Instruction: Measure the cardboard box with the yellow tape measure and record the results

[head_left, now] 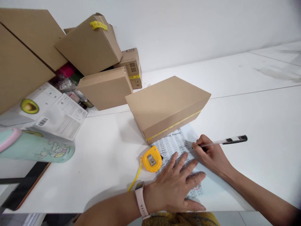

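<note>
A printed paper sheet (172,142) lies on the white table, its upper part touching or tucked by a cardboard box (168,103) sealed with yellow tape. Flat on the sheet rests my left hand (180,185), fingers spread, a pale pink watch band (140,201) around the wrist. My right hand (209,153) grips a pen (225,141), its tip down at the paper near the right of the print. Just left of the sheet sits a yellow tape measure (152,159), with its wrist strap trailing toward the left wrist.
Several cardboard boxes (91,47) are piled at the back left. White boxes with an avocado picture (66,116) stand before them. A mint green bottle (47,147) lies at the left, above a dark flat object (28,185) on the table's edge.
</note>
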### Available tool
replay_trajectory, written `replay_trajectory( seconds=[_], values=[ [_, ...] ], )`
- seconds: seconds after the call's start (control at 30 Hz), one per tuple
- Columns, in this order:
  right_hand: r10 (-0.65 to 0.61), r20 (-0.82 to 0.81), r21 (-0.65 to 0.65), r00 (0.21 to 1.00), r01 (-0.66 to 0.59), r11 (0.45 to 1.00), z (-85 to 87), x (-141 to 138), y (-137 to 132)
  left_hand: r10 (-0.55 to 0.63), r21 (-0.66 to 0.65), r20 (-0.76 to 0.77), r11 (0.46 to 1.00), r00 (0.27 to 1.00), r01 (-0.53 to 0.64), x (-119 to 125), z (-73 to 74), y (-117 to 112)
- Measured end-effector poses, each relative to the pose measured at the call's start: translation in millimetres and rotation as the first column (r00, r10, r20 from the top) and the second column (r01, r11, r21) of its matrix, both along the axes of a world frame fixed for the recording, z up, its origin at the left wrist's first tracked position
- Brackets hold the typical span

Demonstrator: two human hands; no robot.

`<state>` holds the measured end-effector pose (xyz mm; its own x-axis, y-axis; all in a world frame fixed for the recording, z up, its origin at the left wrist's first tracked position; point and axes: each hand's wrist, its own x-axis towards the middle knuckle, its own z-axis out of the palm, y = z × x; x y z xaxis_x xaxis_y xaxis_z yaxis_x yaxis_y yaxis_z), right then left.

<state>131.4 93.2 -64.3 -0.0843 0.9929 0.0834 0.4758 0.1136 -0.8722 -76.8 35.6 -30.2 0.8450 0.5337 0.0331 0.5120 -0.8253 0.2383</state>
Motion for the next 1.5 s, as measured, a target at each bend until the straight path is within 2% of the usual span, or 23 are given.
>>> replay_trajectory(
  seconds=[0.83, 1.37, 1.5],
  values=[
    [-0.03, 0.006, 0.013, 1.0, 0.03, 0.999, 8.5, -1.8, 0.1, 0.003, -0.007, 0.025, 1.0, 1.0, -0.003, -0.8, -1.2, -0.8],
    [-0.026, -0.005, 0.012, 1.0, 0.026, 1.0, 5.9, -1.1, -0.4, 0.002, -0.009, 0.005, 1.0, 1.0, -0.002, -0.4, -1.3, -0.3],
    [-0.063, 0.001, 0.065, 0.998, 0.063, 0.996, 3.2, 0.7, 0.5, 0.0, -0.019, 0.008, 1.0, 1.0, 0.0, -0.3, -0.5, -0.1]
  ],
)
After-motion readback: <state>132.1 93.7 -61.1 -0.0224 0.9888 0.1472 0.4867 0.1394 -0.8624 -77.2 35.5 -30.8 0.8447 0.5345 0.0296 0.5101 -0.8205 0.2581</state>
